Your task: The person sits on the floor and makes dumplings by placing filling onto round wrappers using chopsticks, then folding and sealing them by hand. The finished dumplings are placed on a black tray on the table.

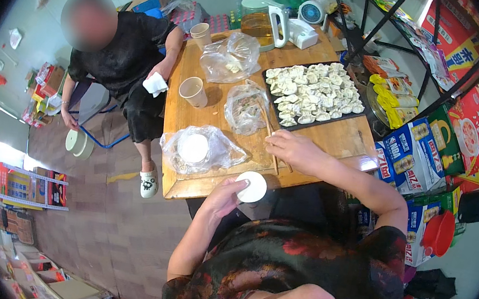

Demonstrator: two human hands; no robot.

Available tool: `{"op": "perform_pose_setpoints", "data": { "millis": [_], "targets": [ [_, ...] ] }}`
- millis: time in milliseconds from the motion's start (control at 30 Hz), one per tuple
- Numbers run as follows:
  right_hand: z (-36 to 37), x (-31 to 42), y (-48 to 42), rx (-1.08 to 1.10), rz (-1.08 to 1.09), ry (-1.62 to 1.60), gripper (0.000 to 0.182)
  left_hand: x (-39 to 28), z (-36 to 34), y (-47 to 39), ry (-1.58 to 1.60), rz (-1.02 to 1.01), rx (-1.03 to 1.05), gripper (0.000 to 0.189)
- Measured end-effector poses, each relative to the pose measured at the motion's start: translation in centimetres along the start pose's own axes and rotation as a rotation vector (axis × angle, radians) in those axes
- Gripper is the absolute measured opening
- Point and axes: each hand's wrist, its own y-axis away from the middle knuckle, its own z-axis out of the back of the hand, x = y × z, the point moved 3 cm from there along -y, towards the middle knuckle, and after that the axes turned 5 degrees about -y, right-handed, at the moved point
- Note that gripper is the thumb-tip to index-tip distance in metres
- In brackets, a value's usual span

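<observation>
My left hand (225, 195) pinches a round white dumpling wrapper (252, 187) just off the table's near edge. Over the table, my right hand (294, 151) has its fingers on a pair of wooden chopsticks (272, 146), whose far ends reach a clear plastic bag of filling (246, 108). A stack of round wrappers (194, 148) sits on another plastic bag left of the chopsticks. Rows of folded dumplings (315, 92) cover a dark tray at the right. A third plastic bag (231, 59) with a pale lump in it lies farther back.
On the wooden table (337, 138) stand two paper cups (194, 92), a glass kettle (263, 23) and a tissue pack (303, 33). A seated person (123, 49) at the left holds a white tissue (155, 84). Cartons (416, 155) and a black metal rack are at the right.
</observation>
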Motion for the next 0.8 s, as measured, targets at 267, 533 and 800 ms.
{"op": "perform_pose_setpoints", "data": {
  "millis": [267,533,800],
  "targets": [
    [-2.5,-2.1,-0.5,0.166,0.313,0.138,0.014,-0.2,0.5,-0.5,0.068,-0.047,-0.047,0.034],
    [-1.7,-3.3,-1.8,0.135,0.406,0.109,0.007,-0.6,0.5,-2.4,0.206,-0.082,-0.058,0.037],
    [0.1,-3.9,-2.6,-0.021,0.242,-0.020,0.014,-1.1,-0.7,-2.7,0.212,-0.073,-0.002,0.035]
  ]
}}
